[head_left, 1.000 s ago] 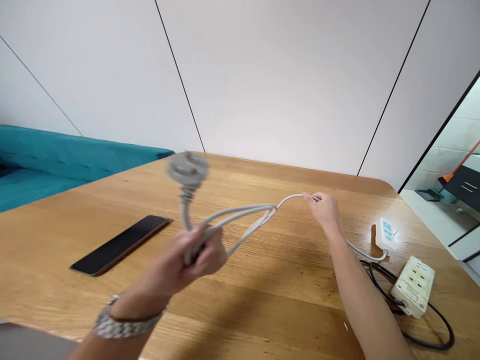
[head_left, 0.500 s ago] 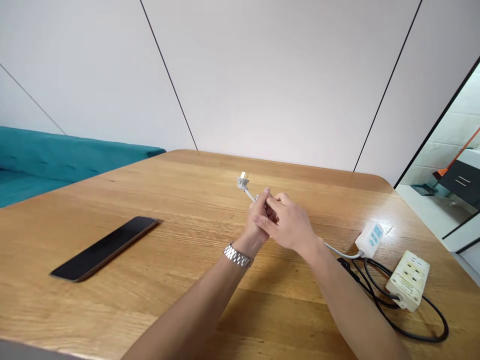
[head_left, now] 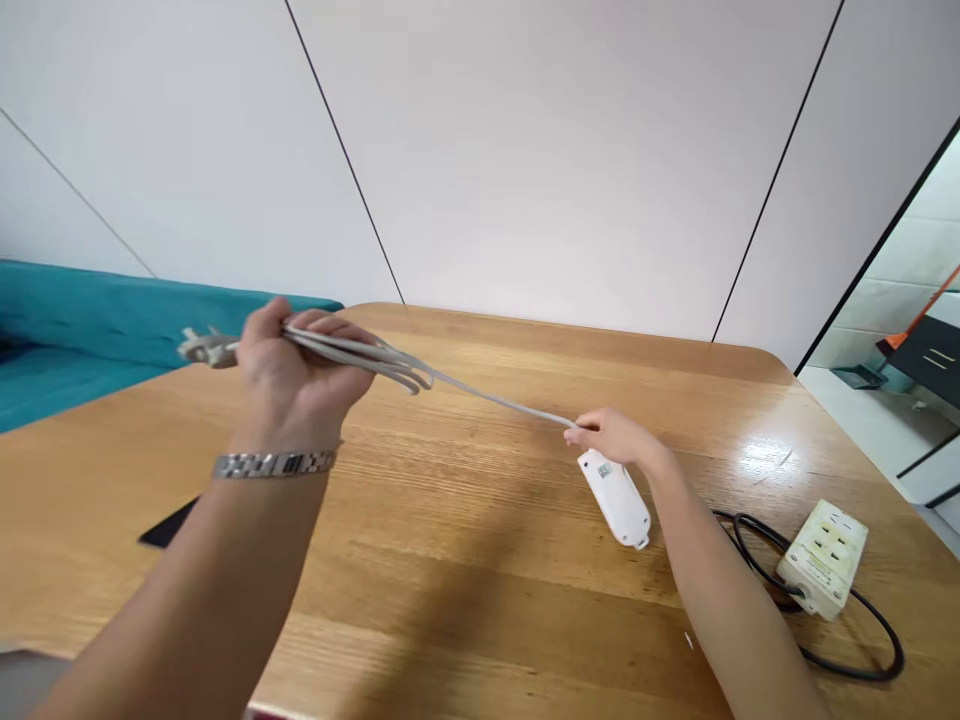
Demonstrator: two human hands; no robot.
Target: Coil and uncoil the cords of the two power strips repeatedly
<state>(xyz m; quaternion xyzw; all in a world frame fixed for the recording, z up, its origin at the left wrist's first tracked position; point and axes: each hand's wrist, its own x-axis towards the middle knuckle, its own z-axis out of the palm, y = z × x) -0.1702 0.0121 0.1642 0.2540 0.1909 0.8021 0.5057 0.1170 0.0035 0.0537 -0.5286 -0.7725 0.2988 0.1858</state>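
My left hand (head_left: 304, 370), with a metal watch band at the wrist, is closed round a looped bundle of white cable (head_left: 367, 355) at the left. A grey-white plug (head_left: 208, 348), blurred, sticks out on the far side of that hand. From the bundle one strand runs taut to my right hand (head_left: 611, 436), whose fingers pinch it near the end of a white power strip (head_left: 616, 498). The strip hangs below the right hand with its labelled underside showing; whether it touches the table is unclear.
On the wooden table (head_left: 465, 600), a yellowed socket box (head_left: 823, 558) with a black cable (head_left: 862, 672) lies at the right. A black flat object (head_left: 169, 525) is partly behind my left forearm. A teal sofa (head_left: 90, 320) stands at the left.
My hands have moved apart, the left one to the left with the bundle and plug. The white strip has left its place beside the socket box, moved left and turned over.
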